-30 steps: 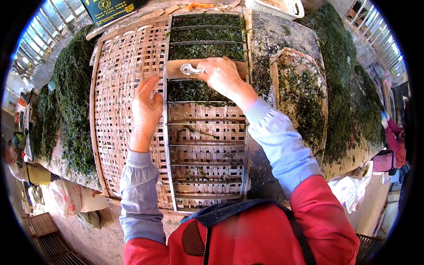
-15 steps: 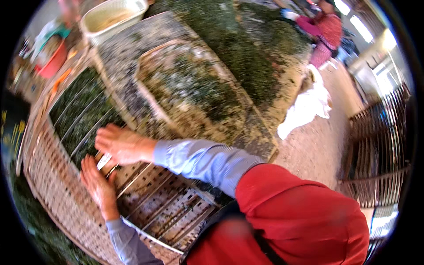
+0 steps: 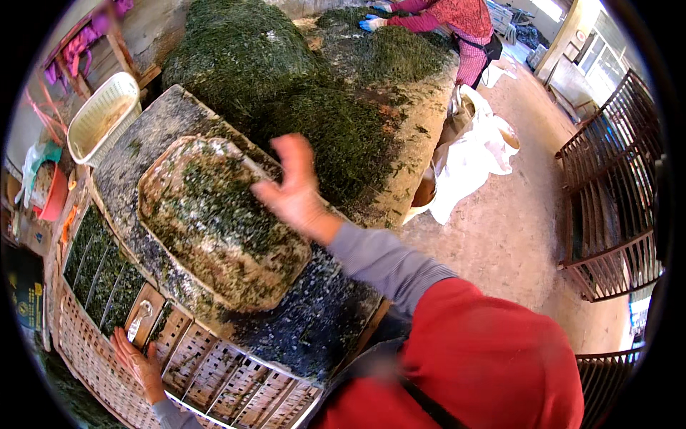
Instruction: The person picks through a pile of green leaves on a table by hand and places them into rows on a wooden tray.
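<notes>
My left hand (image 3: 139, 363) lies with fingers stretched against the near edge of a slatted frame (image 3: 207, 357), beside a small wooden board (image 3: 145, 312) with a shiny strip on it. Dark green shredded leafy stuff (image 3: 98, 266) fills the frame's far-left slots. The nearer slots show the perforated mat (image 3: 82, 336) beneath, with only scraps of green. My right hand (image 3: 299, 196) is raised, fingers spread and nothing in it, above the edge between a shallow board of loose green shreds (image 3: 221, 207) and the large green heap (image 3: 329, 143). Motion blurs its fingertips slightly.
Another person's gloved hands (image 3: 373, 23) work at the far heap. A pale plastic basket (image 3: 107, 118) and a red tub (image 3: 55, 194) stand at the left. White sacks (image 3: 471, 161) lie on the floor at right, near dark slatted racks (image 3: 618, 193).
My right hand has left the slatted frame and moved up and to the right, its fingers opening. The left hand stays at the frame. The whole view has shifted.
</notes>
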Demonstrator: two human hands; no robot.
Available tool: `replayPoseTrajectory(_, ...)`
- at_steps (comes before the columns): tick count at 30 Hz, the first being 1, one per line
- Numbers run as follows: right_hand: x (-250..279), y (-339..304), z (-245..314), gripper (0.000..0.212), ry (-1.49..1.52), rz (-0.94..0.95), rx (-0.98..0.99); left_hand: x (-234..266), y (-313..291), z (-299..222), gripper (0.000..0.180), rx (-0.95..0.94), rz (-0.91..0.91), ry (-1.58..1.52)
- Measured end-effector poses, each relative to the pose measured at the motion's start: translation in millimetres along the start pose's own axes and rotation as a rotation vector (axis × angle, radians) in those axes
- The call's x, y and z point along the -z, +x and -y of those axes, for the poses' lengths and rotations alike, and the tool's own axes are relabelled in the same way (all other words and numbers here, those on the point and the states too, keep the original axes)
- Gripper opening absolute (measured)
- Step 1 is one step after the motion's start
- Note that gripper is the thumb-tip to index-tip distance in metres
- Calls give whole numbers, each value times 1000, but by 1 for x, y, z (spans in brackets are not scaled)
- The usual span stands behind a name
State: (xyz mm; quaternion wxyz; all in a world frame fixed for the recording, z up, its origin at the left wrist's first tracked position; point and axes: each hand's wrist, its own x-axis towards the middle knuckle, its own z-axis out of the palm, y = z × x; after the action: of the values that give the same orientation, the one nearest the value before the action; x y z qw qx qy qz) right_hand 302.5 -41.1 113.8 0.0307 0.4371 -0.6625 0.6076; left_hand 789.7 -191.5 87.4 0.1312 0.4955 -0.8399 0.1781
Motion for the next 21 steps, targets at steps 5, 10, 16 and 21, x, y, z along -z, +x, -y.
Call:
replayPoseTrajectory(5,168,-12,-224,110,-848,-80,-506,36,-26,-69,58,334,77,309)
replayPoseTrajectory(10,184,79,-266,114,-678,198,-589,69,-109,-139,40,324,-80,168)
replayPoseTrajectory(16,125,178,-258,84,-694,613,-621,103,-122,-223,37,378,-5,42)
replayPoseTrajectory(21,113,157,-309,41,-712,481,-194,120,-107,-253,31,368,-19,49)
